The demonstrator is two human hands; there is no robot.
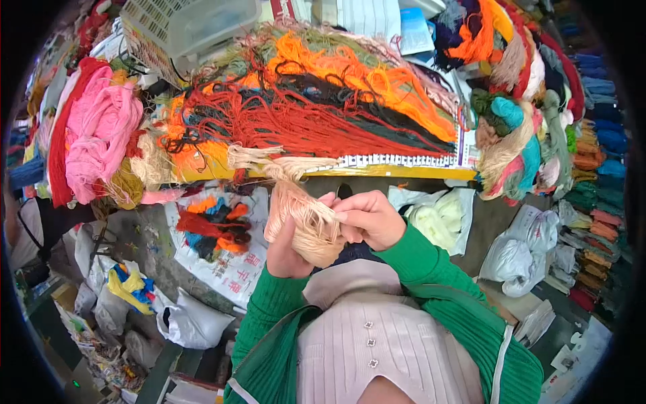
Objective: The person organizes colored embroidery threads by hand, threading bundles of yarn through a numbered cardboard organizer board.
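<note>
A loose hank of peach and cream yarn (303, 229) hangs between my two hands, just in front of the table's yellow edge. My left hand (288, 249) is closed around its lower left side, with the thumb up along the strands. On the other side, my right hand (369, 219) pinches some strands at the hank's upper right between thumb and fingers. The top of the hank reaches up to a cream yarn bundle (269, 160) lying on the table edge. Beyond it spread long red strands (289, 124) beside black and orange yarn (404, 94).
Pink skeins (101, 128) pile at the table's left end, mixed-colour skeins (518, 135) at its right. A clear plastic box (208, 27) stands at the back. On the floor lie a white sheet with red and orange yarn (215, 229), pale yellow yarn (437, 219) and white bags (521, 252).
</note>
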